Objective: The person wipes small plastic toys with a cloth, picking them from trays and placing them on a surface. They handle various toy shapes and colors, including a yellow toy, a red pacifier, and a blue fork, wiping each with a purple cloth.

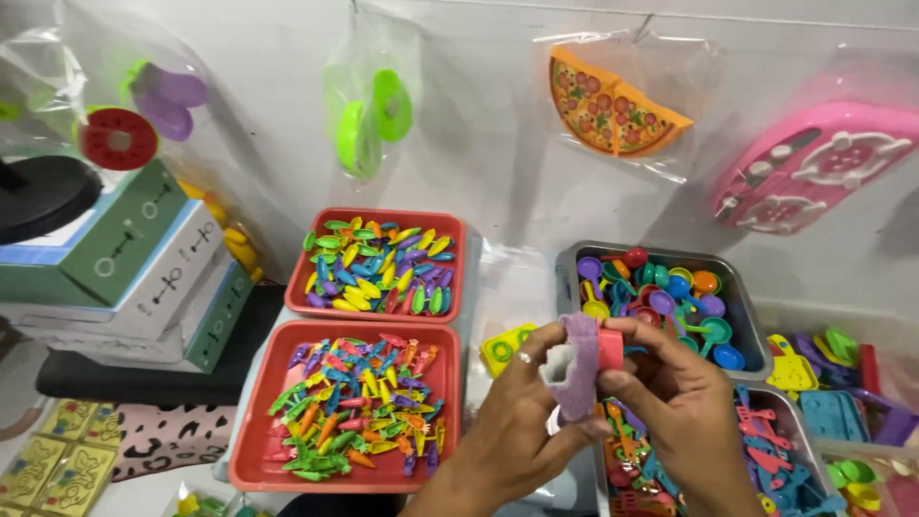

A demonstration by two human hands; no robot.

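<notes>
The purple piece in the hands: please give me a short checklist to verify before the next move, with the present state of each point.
1. Left hand pinches the purple piece: ok.
2. Right hand holds the small red piece against it: ok.
3. Both pieces in plain view: ok.
4. Red piece fully seated in the purple one: cannot tell.
5. Metal tray of spoons beyond the hands, within view: ok.
6. Grip firm enough: cannot tell.

Table [507, 287], red trays [258, 460], metal trays [742, 297], boxes [144, 278]
</notes>
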